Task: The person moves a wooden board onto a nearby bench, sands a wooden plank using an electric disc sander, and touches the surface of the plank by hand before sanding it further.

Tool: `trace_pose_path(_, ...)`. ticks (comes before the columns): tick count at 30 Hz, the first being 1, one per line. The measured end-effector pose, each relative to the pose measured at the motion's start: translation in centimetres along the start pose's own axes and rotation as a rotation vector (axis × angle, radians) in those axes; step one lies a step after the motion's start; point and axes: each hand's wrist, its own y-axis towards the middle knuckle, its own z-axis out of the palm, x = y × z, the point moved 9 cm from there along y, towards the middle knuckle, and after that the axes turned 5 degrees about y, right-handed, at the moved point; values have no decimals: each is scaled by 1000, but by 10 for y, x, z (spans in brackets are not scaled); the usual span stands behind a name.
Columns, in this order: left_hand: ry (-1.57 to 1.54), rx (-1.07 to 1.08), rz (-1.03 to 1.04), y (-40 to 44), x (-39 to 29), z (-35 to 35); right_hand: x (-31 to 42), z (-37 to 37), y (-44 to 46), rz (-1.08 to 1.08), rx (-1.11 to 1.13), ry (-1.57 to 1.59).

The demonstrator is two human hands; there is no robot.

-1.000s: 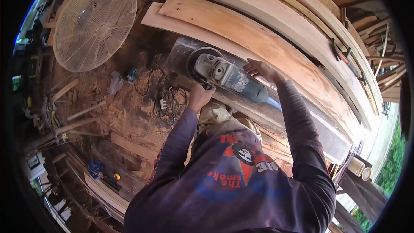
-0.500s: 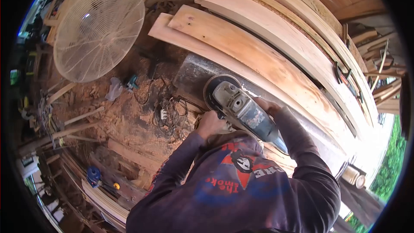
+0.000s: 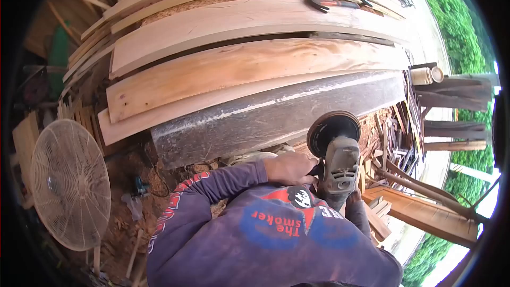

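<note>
An angle grinder (image 3: pixel 340 166) with a round dark sanding disc (image 3: pixel 328 130) is held close in front of my chest, its disc end pointing away from me. My left hand (image 3: pixel 289 168) is closed around the side handle by the grinder's head. Behind the body, my right hand (image 3: pixel 353 199) grips the rear part; most of its fingers are hidden. The disc hovers by the near edge of a grey workbench (image 3: pixel 223 135), apart from the wood. Beyond lies a knotty brown plank (image 3: pixel 234 72), resting over a paler board (image 3: pixel 127 128).
A wider pale plank (image 3: pixel 212 32) and several narrow boards lie farther back. An orange-and-black clamp (image 3: pixel 332 3) sits on them. A large round fan (image 3: pixel 70 185) stands at left. Scrap wood (image 3: pixel 380 210) is piled at right. Sawdust covers the floor.
The view has swung to the right. The grinder has turned from pointing up-left to pointing straight ahead and moved rightward along the bench, with both hands still on it.
</note>
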Motion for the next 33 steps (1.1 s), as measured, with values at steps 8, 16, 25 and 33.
trace_pose_path(8,557,-476,-525,102,228,-193,-42,-105,-70,-176,-180,364)
trace_pose_path(16,573,-369,-886,156,326,-231,-44,-153,-72,-206,-158,492)
trace_pose_path(25,670,-515,-819,129,231,-224,-16,-147,-53,-155,-193,297)
trace_pose_path(33,737,-370,-510,138,147,-121,-24,-142,-26,-131,-161,405)
